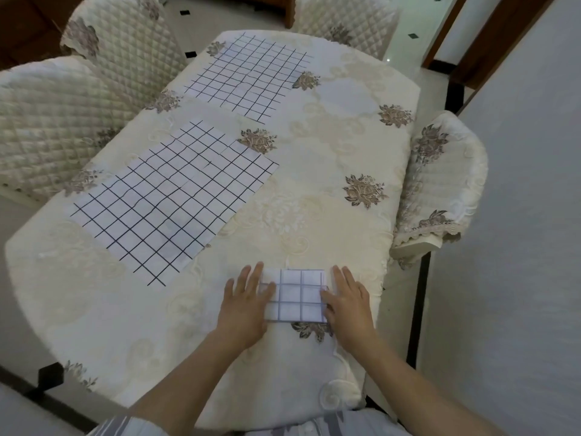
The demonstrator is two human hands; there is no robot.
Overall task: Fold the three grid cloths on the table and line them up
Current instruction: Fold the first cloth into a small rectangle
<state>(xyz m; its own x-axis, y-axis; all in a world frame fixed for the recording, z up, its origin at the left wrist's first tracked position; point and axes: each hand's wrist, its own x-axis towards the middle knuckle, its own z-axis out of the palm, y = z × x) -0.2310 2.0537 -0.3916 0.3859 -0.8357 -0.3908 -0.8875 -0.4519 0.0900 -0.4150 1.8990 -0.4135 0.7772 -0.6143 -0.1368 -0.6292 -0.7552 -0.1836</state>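
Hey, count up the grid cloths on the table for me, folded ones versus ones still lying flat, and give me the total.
Folded grid cloths: 1, the small square between the left hand and right hand.
Flat grid cloths: 2, the near one and the far one.
Total: 3

Both my forearms extended forward; my left hand [243, 305] and right hand [347, 305] palms down, fingers straight, spread flat.
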